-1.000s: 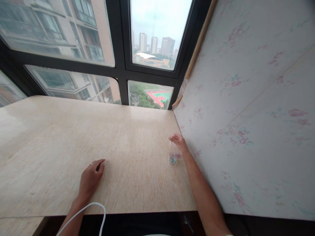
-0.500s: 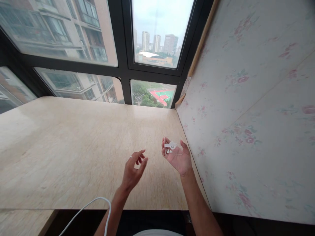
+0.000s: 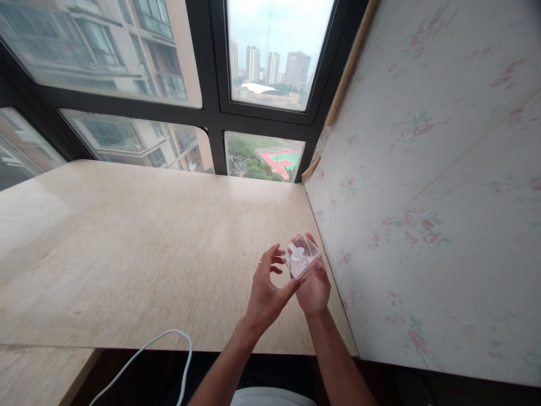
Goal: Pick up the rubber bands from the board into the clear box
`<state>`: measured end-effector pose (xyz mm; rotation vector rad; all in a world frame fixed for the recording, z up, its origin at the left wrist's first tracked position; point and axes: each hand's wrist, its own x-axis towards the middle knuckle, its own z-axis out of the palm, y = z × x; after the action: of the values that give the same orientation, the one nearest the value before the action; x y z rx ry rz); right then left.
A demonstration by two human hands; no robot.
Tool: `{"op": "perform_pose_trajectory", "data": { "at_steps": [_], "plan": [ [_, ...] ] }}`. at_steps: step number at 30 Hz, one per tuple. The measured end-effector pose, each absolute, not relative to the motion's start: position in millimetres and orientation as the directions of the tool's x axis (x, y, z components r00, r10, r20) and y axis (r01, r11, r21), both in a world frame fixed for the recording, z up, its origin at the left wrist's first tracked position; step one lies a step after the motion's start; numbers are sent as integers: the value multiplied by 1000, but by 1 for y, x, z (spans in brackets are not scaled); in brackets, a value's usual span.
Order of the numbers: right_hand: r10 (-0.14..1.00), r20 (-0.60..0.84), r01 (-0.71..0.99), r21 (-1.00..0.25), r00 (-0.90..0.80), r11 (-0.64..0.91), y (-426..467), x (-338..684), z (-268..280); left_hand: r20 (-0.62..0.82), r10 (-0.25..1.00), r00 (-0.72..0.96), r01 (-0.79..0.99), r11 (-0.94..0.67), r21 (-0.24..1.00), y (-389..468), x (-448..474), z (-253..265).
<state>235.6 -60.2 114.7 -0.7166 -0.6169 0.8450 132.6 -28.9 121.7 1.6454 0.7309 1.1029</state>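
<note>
A small clear plastic box (image 3: 310, 252) with a white label on its face is held tilted above the stone sill (image 3: 160, 254), close to the papered wall. My right hand (image 3: 315, 287) cradles it from beneath and from the right, palm up, fingers behind it and thumb at its lower edge. From the left, my left hand (image 3: 268, 282) takes its near edge between the thumb at the lower corner and the curved fingers at the left side. A ring shows on one left finger. What the box contains, if anything, I cannot make out.
A floral papered wall (image 3: 422, 225) rises just right of my hands. Dark window frames (image 3: 217, 121) stand behind the sill. A white cable (image 3: 169, 332) loops over the sill's front edge at lower left. Peeling trim (image 3: 311, 169) hangs at the wall corner.
My left hand has moved right, from apart to touching the box. The box has turned and tilted in my right hand, so its depth now shows.
</note>
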Motion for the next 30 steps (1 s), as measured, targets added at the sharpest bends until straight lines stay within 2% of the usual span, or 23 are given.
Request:
{"op": "perform_pose_trajectory", "data": {
  "at_steps": [3,6,13,20,25,30],
  "plan": [
    [802,252,-382,-776,541,502,-65,236,115,320,817,479,-61,-333,941,-31,124,127],
    [791,279,-295,-819,544,492,-71,237,116,360,797,486,-74,-372,925,-31,119,129],
    [794,378,-146,-856,476,495,-89,251,116,397,708,584,-34,-468,883,-17,106,131],
    [823,388,-12,-902,414,431,-108,263,107,329,648,687,14,-464,886,-16,105,124],
    [838,404,144,-914,367,378,-117,273,101,319,622,715,32,-485,874,-17,113,119],
    [863,358,292,-920,356,261,-126,290,86,304,574,760,33,-502,864,-9,123,109]
  ]
}}
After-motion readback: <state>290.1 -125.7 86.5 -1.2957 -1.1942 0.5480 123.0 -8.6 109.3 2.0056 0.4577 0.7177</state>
